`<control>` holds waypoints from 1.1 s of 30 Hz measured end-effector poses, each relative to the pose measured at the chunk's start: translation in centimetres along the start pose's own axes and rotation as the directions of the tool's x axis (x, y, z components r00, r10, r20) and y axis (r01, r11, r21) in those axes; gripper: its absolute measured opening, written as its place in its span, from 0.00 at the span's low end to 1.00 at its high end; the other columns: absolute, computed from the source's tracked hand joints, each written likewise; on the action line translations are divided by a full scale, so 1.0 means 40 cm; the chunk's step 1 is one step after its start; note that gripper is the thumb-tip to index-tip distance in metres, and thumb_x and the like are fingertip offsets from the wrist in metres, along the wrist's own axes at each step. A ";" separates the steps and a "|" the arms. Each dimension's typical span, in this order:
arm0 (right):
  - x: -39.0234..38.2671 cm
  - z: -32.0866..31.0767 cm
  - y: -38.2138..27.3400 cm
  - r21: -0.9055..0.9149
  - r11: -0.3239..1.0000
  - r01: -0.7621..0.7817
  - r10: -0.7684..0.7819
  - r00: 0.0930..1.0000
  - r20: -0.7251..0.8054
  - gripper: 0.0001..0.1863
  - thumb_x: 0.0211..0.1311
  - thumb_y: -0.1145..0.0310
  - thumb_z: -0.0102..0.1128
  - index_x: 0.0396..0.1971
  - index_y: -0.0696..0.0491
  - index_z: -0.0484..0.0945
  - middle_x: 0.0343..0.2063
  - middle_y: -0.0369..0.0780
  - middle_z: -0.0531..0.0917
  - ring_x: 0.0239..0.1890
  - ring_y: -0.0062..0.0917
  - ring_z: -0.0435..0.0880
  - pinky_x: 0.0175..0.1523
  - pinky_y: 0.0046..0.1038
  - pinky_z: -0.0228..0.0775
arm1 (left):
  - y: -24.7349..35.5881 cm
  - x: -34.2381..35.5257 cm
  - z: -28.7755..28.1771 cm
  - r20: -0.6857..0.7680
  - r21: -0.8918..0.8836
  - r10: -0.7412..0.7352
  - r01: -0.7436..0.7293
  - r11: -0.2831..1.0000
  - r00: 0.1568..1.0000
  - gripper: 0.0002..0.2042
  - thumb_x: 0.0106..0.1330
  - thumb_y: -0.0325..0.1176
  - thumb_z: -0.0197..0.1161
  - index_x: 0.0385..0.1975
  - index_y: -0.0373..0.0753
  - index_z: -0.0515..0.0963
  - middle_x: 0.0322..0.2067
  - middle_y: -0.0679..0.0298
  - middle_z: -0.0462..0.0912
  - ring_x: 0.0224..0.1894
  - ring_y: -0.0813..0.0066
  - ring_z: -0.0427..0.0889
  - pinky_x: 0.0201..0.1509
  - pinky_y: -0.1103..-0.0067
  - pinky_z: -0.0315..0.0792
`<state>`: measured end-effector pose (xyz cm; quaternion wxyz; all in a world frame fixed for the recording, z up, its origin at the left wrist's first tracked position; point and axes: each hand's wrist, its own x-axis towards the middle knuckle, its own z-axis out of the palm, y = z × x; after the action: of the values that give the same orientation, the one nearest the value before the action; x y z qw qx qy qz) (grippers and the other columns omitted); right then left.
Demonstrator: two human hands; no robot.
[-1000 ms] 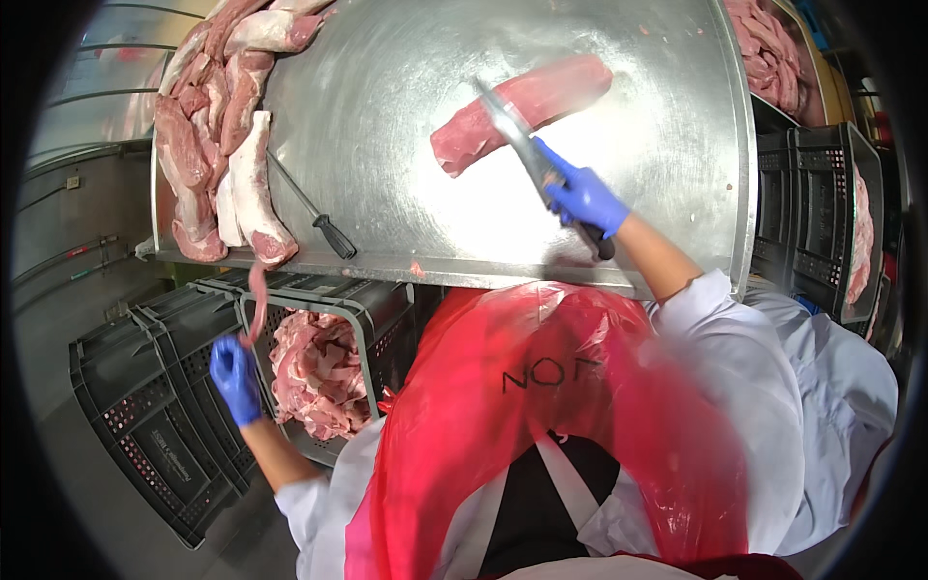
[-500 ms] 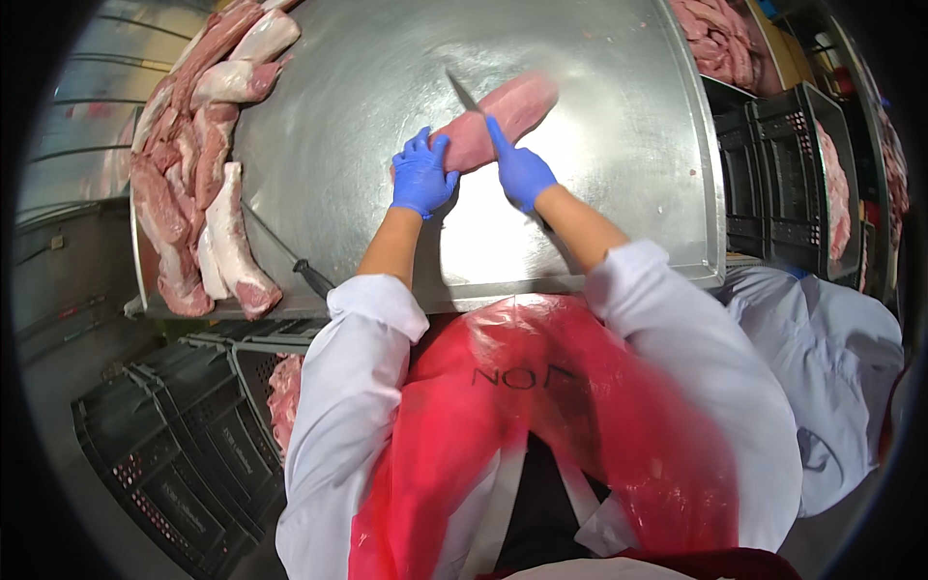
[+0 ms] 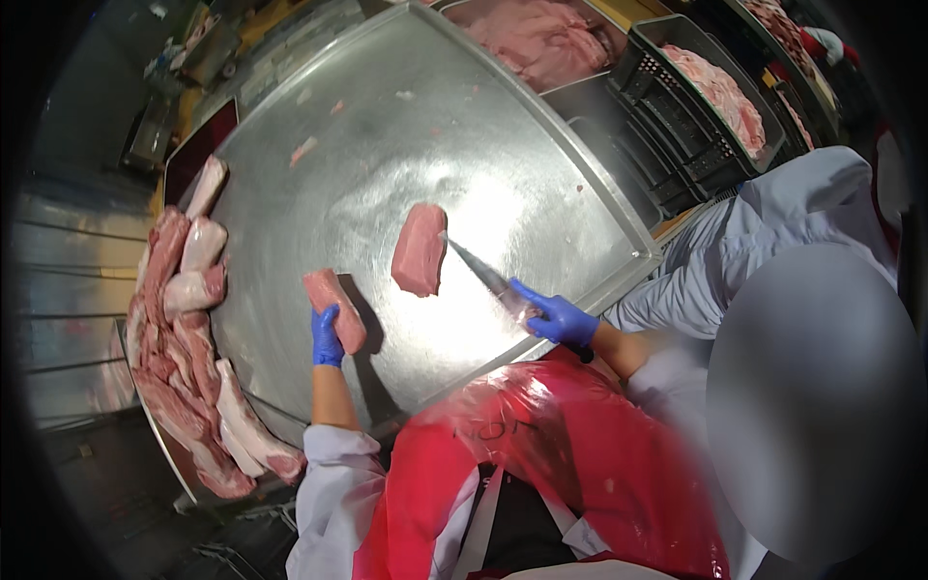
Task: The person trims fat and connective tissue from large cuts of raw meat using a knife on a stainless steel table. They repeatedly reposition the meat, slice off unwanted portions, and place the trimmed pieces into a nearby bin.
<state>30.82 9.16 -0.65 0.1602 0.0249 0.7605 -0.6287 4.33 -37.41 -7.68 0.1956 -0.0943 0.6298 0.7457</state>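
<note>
My left hand in a blue glove grips a short boneless piece of pink meat, casting a shadow on the steel work surface. My right hand, also gloved, is closed on a knife, index finger along its top. The blade's tip reaches the edge of a second cut piece of loin lying in the middle of the surface. A long heap of raw pork strips, some pale with fat, lies along the left side.
A bin of pink meat stands at the back right beside dark perforated crates, one holding paler meat. A co-worker in white clothing is close on my right; a blurred oval covers part of that area. The surface has a raised rim.
The loin is now in two pieces. My left hand has gone from pressing on it to holding one piece farther left. The knife has moved off across to the right, and the view has swung.
</note>
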 end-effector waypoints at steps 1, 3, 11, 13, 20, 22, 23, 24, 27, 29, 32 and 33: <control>-0.009 -0.032 0.016 0.031 1.000 -0.006 0.009 0.997 -0.081 0.44 0.63 0.68 0.55 0.78 0.40 0.46 0.21 0.39 0.81 0.23 0.22 0.81 0.36 0.27 0.74 | 0.044 0.018 0.070 0.011 0.064 0.007 -0.008 0.998 1.000 0.45 0.55 0.39 0.69 0.73 0.38 0.55 0.63 0.56 0.71 0.65 0.60 0.71 0.70 0.67 0.66; -0.011 -0.068 0.043 0.113 0.992 -0.049 0.072 0.974 -0.215 0.44 0.64 0.69 0.55 0.78 0.37 0.45 0.20 0.39 0.80 0.20 0.20 0.79 0.30 0.25 0.74 | 0.220 0.056 0.379 0.131 0.063 0.133 -0.142 0.988 0.982 0.38 0.64 0.39 0.66 0.73 0.37 0.56 0.62 0.58 0.72 0.64 0.64 0.72 0.66 0.71 0.68; 0.098 -0.178 0.032 0.197 0.976 -0.089 0.162 0.906 -0.391 0.45 0.67 0.73 0.54 0.77 0.29 0.43 0.18 0.39 0.79 0.16 0.19 0.77 0.22 0.25 0.73 | 0.255 0.337 0.755 0.332 0.857 0.410 -0.453 0.246 0.850 0.46 0.58 0.55 0.71 0.69 0.31 0.58 0.63 0.41 0.67 0.65 0.46 0.69 0.67 0.58 0.65; 0.086 -0.198 0.077 0.226 0.969 -0.095 0.187 0.884 -0.429 0.45 0.67 0.73 0.54 0.77 0.29 0.43 0.19 0.39 0.79 0.16 0.19 0.77 0.22 0.25 0.74 | 0.080 0.174 0.769 0.162 0.986 0.107 -0.164 0.016 0.981 0.49 0.51 0.56 0.73 0.70 0.36 0.57 0.64 0.38 0.66 0.66 0.38 0.67 0.70 0.57 0.64; 0.117 -0.209 0.119 0.295 0.937 -0.188 0.286 0.898 -0.334 0.45 0.67 0.75 0.54 0.77 0.28 0.43 0.24 0.40 0.81 0.20 0.20 0.80 0.24 0.25 0.74 | 0.033 0.055 0.505 -0.009 0.653 -0.245 0.191 0.733 0.969 0.42 0.50 0.38 0.71 0.67 0.35 0.61 0.61 0.44 0.71 0.64 0.51 0.72 0.63 0.62 0.72; 0.142 -0.213 0.123 0.317 0.933 -0.170 0.274 0.908 -0.317 0.45 0.67 0.75 0.53 0.77 0.28 0.43 0.25 0.39 0.80 0.21 0.20 0.80 0.24 0.25 0.74 | 0.017 0.074 0.485 0.087 0.305 -0.240 0.203 0.930 0.967 0.37 0.56 0.37 0.67 0.67 0.33 0.62 0.61 0.48 0.72 0.64 0.56 0.73 0.66 0.65 0.70; 0.153 -0.215 0.140 0.323 0.933 -0.158 0.262 0.914 -0.309 0.45 0.67 0.76 0.53 0.77 0.28 0.43 0.26 0.39 0.80 0.21 0.20 0.80 0.24 0.25 0.73 | 0.068 0.087 0.579 0.129 0.178 -0.218 0.194 0.965 0.967 0.34 0.61 0.37 0.65 0.67 0.32 0.63 0.61 0.50 0.73 0.64 0.58 0.73 0.67 0.67 0.69; 0.170 -0.212 0.146 0.322 0.936 -0.143 0.240 0.927 -0.288 0.45 0.67 0.76 0.52 0.77 0.28 0.43 0.26 0.39 0.80 0.22 0.19 0.80 0.24 0.25 0.73 | 0.138 0.113 0.670 0.154 0.042 -0.177 0.173 0.984 0.972 0.32 0.66 0.38 0.62 0.67 0.31 0.63 0.61 0.52 0.74 0.64 0.59 0.73 0.69 0.69 0.67; 0.224 -0.203 0.131 0.282 0.946 -0.163 0.242 0.930 -0.276 0.45 0.67 0.79 0.50 0.78 0.33 0.43 0.26 0.37 0.79 0.19 0.16 0.75 0.21 0.23 0.71 | 0.464 0.270 0.934 0.403 -0.137 -0.082 0.148 0.980 0.912 0.21 0.70 0.46 0.62 0.55 0.39 0.73 0.51 0.57 0.78 0.55 0.65 0.78 0.62 0.68 0.71; 0.266 -0.186 0.124 0.297 0.942 -0.157 0.229 0.947 -0.226 0.45 0.66 0.81 0.49 0.77 0.32 0.44 0.32 0.40 0.81 0.19 0.18 0.77 0.19 0.22 0.71 | 0.604 0.337 1.010 0.377 -0.119 0.331 -0.309 0.944 0.865 0.28 0.67 0.50 0.66 0.57 0.36 0.71 0.53 0.55 0.78 0.57 0.62 0.76 0.60 0.71 0.71; 0.338 -0.185 0.241 0.341 0.923 -0.179 0.249 0.953 -0.174 0.45 0.65 0.83 0.49 0.78 0.36 0.45 0.36 0.41 0.80 0.19 0.18 0.76 0.19 0.21 0.71 | 0.655 0.347 0.956 0.297 0.431 0.473 -0.558 0.709 0.830 0.40 0.61 0.51 0.69 0.65 0.29 0.64 0.58 0.43 0.74 0.60 0.53 0.76 0.63 0.69 0.70; 0.354 -0.183 0.266 0.318 0.937 -0.147 0.206 0.966 -0.159 0.45 0.65 0.83 0.49 0.78 0.36 0.45 0.35 0.40 0.80 0.19 0.18 0.76 0.20 0.21 0.71 | 0.618 0.337 0.905 0.319 0.531 0.441 -0.543 0.650 0.839 0.40 0.60 0.50 0.69 0.66 0.30 0.63 0.59 0.41 0.73 0.60 0.51 0.76 0.64 0.67 0.70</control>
<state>18.41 16.10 -13.47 0.1370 0.1775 0.6613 -0.7159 -14.19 -2.96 16.26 0.0551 0.2084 0.8166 0.5354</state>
